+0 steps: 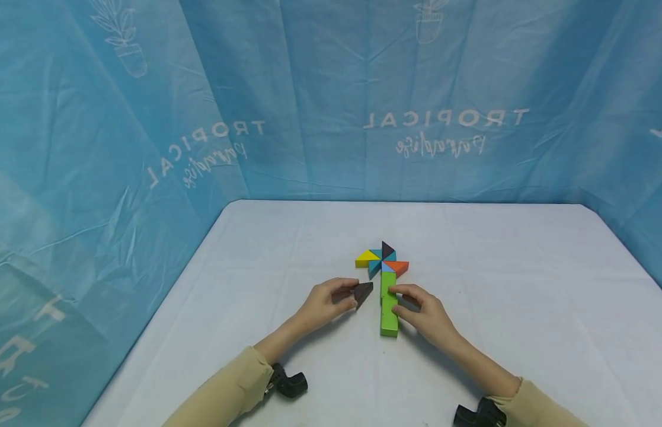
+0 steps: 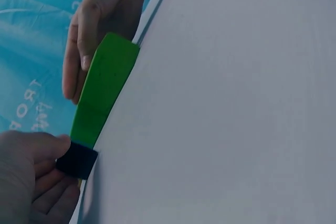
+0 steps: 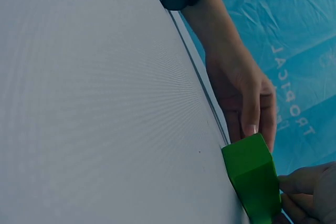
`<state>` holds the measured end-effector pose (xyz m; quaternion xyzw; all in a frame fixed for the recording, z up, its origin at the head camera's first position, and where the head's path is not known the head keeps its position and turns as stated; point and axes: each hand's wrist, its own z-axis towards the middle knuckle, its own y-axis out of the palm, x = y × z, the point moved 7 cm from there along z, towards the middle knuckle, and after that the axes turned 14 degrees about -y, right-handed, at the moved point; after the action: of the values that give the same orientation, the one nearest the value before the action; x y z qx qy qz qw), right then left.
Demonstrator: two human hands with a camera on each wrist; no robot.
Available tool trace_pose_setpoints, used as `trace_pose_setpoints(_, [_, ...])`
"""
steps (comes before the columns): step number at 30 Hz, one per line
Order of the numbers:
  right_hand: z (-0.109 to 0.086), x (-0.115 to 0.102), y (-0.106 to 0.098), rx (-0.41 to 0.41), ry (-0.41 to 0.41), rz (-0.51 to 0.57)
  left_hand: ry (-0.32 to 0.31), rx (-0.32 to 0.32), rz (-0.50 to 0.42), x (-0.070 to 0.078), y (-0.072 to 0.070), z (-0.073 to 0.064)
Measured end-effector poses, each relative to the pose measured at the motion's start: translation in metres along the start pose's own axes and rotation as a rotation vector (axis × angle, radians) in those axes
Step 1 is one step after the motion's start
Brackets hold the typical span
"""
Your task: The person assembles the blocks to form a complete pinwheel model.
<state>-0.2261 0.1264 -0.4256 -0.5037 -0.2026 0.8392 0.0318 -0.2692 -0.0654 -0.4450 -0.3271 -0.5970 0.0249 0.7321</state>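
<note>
My left hand pinches a dark brown triangular block between thumb and fingers, just left of a green strip. In the left wrist view the dark block shows beside the left thumb. Green blocks lie end to end in a straight strip, with a slight step partway along. My right hand touches the strip from its right side, thumb and forefinger apart and lightly bent. The green strip in the right wrist view partly hides the left hand's fingertips.
Beyond the strip lies a pinwheel of triangular blocks: yellow, dark, orange-red and several blue pieces. A white cloth covers the table. Blue printed curtains hang behind and at the sides.
</note>
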Motion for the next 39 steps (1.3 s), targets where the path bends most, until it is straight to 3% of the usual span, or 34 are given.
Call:
trace_pose_setpoints(5, [-0.003, 0.023, 0.002, 0.001, 0.011, 0.0, -0.012, 0.064, -0.02, 0.003, 0.009, 0.006])
trace_pose_setpoints(12, [-0.003, 0.026, 0.003, -0.001, -0.002, 0.015, -0.033, 0.151, -0.037, 0.005, 0.019, 0.014])
trace_pose_setpoints(26, [-0.003, 0.028, 0.003, 0.001, 0.012, 0.012, -0.02, 0.256, -0.017, 0.008, 0.014, 0.029])
trace_pose_setpoints(39, [-0.002, 0.026, 0.0, 0.004, -0.008, 0.007, -0.024, 0.316, 0.032, 0.008, 0.013, 0.039])
